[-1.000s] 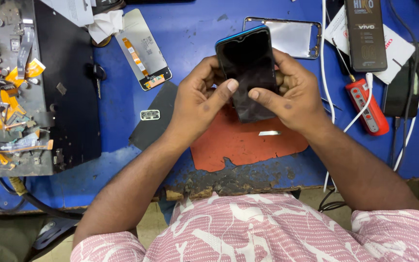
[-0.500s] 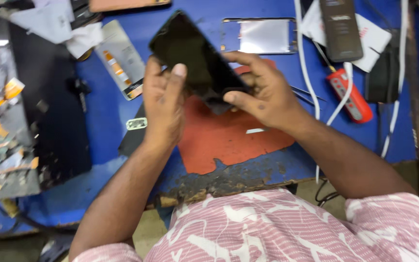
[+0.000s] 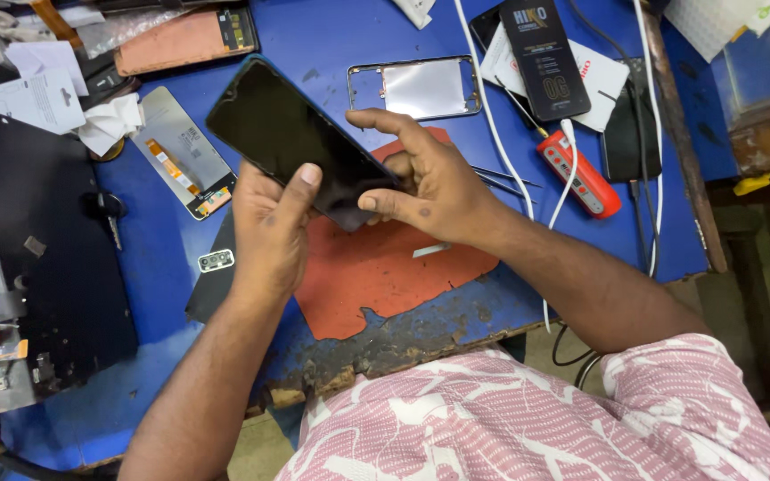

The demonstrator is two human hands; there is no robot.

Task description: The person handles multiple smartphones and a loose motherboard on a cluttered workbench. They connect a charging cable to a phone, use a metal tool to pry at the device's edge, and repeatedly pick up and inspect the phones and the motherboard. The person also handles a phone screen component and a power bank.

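A dark, unlit phone screen (image 3: 300, 142), a long rectangle with rounded corners, sits tilted above the blue bench, gripped from below by the left hand (image 3: 269, 236) and at its lower right end by the right hand (image 3: 430, 183). To its left lies a bare grey display panel (image 3: 184, 151) with an orange flex strip. At the top right a slim black box (image 3: 545, 58) rests on a white package (image 3: 594, 85) with red print. At the far left lies a white printed card (image 3: 37, 98). Near the top left sits a salmon-coloured panel (image 3: 180, 40).
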